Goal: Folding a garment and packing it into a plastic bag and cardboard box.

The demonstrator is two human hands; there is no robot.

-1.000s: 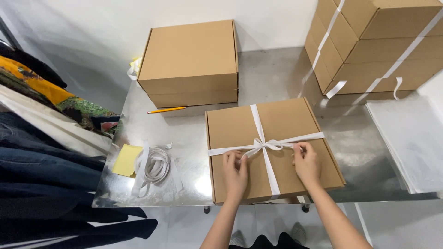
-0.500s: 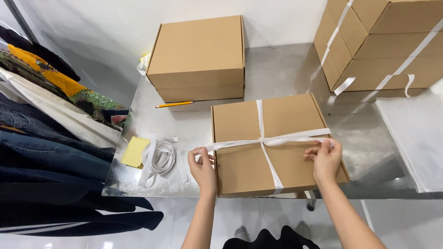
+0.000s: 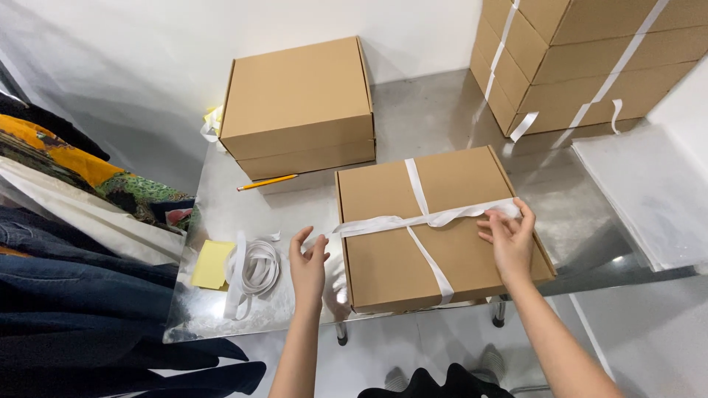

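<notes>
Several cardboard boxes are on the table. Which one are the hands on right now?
The flat box at the table's front edge, crossed by white ribbon. The right hand presses its right side, the left hand is at its left edge. The others sit farther back.

Left hand (image 3: 307, 263) hovers open-fingered; right hand (image 3: 507, 239) lies palm-down, fingers spread.

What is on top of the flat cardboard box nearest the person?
White ribbon crosses the flat box, with the right hand pressing its right end. The lid is shut, hiding any contents.
</notes>
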